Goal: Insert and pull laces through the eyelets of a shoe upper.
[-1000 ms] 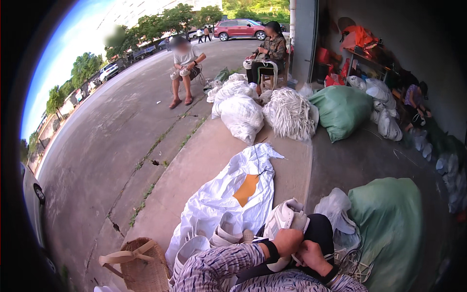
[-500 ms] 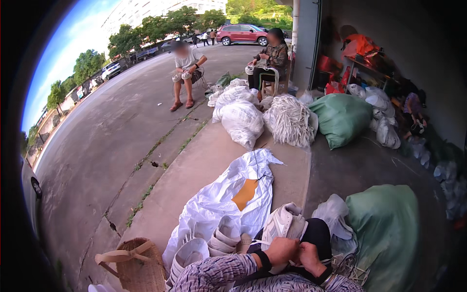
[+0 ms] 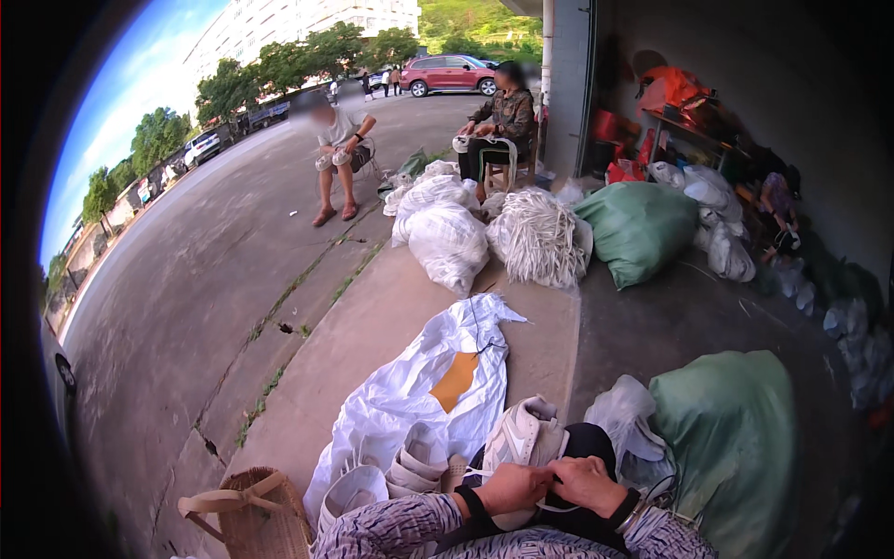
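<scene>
A beige-and-white sneaker [image 3: 527, 438] rests on my lap, its toe end hidden behind my hands. My left hand [image 3: 515, 489] is closed in a pinch beside the shoe, with a white shoelace [image 3: 477, 473] showing near its wrist. Fingertip to fingertip with it, my right hand [image 3: 590, 486] is closed as well, over my dark-clothed knee. A pale strand of lace hangs just below the two hands; the part inside the fingers is mostly hidden. Several beige shoe uppers [image 3: 419, 456] stand left of my lap on a white woven sack [image 3: 372, 410].
At lower left sits a wicker basket [image 3: 265, 522] with a strap handle. A green sack [image 3: 726, 429] and a translucent plastic bag [image 3: 622, 419] are on my right. Farther off lie white sacks [image 3: 447, 238], a heap of laces [image 3: 540, 240] and another green sack [image 3: 643, 228]. Two people sit beyond them.
My hands stay together by the shoe, and the right hand has turned with its back more upward. The view has shifted slightly. The seated person in camouflage has lowered their hands.
</scene>
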A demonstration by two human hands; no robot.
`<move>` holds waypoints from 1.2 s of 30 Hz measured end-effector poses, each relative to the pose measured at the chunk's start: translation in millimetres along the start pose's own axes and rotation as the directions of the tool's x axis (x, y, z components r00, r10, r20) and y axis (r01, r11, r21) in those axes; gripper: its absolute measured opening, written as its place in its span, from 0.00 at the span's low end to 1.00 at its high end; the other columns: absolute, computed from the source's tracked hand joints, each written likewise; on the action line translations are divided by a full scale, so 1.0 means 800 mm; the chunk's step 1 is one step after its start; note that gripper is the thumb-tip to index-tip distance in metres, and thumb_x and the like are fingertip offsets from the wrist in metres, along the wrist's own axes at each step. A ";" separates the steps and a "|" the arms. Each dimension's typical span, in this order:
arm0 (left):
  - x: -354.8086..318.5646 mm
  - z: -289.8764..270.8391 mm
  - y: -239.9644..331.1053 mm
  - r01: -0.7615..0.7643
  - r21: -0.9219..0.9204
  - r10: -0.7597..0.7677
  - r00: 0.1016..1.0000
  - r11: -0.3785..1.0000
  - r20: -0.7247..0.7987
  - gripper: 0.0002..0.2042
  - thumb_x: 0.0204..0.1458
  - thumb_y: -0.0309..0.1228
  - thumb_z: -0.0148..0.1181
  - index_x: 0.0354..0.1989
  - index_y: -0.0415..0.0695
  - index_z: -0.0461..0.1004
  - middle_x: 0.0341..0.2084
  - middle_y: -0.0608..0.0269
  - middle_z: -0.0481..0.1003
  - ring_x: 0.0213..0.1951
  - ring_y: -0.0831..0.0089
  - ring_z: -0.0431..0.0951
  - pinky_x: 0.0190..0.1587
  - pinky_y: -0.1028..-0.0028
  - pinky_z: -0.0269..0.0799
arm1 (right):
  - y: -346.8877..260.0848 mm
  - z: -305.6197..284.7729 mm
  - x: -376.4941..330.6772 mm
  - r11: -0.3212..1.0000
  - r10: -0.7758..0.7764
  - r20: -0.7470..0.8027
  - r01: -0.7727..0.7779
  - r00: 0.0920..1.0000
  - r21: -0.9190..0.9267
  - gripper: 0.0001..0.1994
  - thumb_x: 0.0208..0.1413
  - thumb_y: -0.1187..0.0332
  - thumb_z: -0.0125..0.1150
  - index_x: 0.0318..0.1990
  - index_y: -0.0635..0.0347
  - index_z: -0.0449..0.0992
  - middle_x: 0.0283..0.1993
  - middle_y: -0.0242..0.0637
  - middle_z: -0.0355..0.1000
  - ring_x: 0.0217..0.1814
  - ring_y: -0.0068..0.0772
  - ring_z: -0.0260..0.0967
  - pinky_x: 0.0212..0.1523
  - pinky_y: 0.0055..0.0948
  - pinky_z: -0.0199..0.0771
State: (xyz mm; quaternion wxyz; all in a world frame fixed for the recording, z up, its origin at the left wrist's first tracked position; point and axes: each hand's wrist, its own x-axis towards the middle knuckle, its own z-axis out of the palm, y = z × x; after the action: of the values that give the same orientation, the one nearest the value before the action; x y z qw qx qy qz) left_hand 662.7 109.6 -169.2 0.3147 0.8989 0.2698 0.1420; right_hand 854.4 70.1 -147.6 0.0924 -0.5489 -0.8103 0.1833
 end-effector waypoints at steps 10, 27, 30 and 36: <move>0.063 -0.015 -0.015 0.165 0.058 -0.174 0.965 0.985 0.199 0.10 0.50 0.34 0.58 0.33 0.39 0.78 0.29 0.46 0.78 0.35 0.47 0.79 0.39 0.57 0.75 | 0.028 0.017 -0.004 0.967 -0.250 -0.184 0.254 0.951 -0.001 0.09 0.47 0.63 0.66 0.34 0.53 0.76 0.28 0.37 0.76 0.32 0.40 0.77 0.33 0.40 0.76; 0.127 -0.042 0.016 -0.069 0.341 -0.205 0.682 0.937 0.702 0.09 0.51 0.27 0.53 0.30 0.35 0.79 0.17 0.57 0.79 0.23 0.62 0.82 0.24 0.67 0.78 | 0.034 0.050 -0.004 0.967 -0.254 -0.354 0.232 0.900 -0.104 0.04 0.47 0.64 0.62 0.26 0.50 0.74 0.22 0.35 0.72 0.24 0.38 0.75 0.23 0.38 0.67; 0.118 -0.031 0.003 -0.293 0.394 -0.063 0.729 0.871 0.682 0.10 0.51 0.29 0.54 0.31 0.36 0.79 0.19 0.54 0.79 0.27 0.56 0.83 0.30 0.62 0.78 | 0.037 0.054 -0.002 0.958 -0.276 -0.337 0.231 0.900 -0.167 0.06 0.48 0.64 0.62 0.23 0.49 0.74 0.20 0.34 0.71 0.23 0.37 0.75 0.21 0.37 0.66; 0.092 -0.022 -0.002 -0.109 0.337 -0.061 0.888 0.935 0.456 0.09 0.49 0.31 0.57 0.29 0.39 0.80 0.25 0.48 0.79 0.32 0.52 0.82 0.33 0.59 0.78 | 0.037 0.057 -0.004 0.933 -0.323 -0.301 0.249 0.897 -0.259 0.07 0.50 0.64 0.61 0.22 0.47 0.75 0.19 0.32 0.71 0.21 0.34 0.74 0.20 0.36 0.65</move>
State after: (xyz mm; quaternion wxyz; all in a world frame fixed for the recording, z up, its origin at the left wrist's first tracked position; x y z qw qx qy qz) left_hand 714.6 161.3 -150.9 0.2009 0.9518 0.1976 -0.1214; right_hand 864.9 67.7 -201.1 0.1970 -0.4531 -0.8692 -0.0176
